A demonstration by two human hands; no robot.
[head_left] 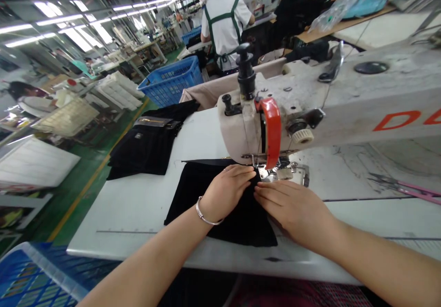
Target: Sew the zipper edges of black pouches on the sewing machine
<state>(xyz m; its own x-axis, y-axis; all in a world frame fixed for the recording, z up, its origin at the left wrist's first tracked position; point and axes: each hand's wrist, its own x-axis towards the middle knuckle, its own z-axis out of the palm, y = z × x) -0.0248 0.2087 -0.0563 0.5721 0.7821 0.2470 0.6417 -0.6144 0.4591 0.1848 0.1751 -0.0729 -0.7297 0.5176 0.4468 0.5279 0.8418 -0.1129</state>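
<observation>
A piece of black fabric [193, 192] lies on the pale sewing table, its far right corner by the presser foot of a sewing machine [237, 127]. My left hand [229, 190], with a silver bangle at the wrist, rests flat on the fabric, fingers stretched towards the needle area. On the fabric's right edge, my right hand [292, 206] lays its extended fingertips just in front of the foot; its thumb is hidden. The two hands' fingertips are close but apart. An orange-red guard [272, 132] partly covers the needle.
Stacked black pieces [144, 148] lie on the table's left end. Pink-handled scissors [406, 187] lie right of the machine. Blue baskets stand beyond the table [172, 79] and at lower left [41, 279]. A person in a white shirt [225, 24] works ahead, back turned.
</observation>
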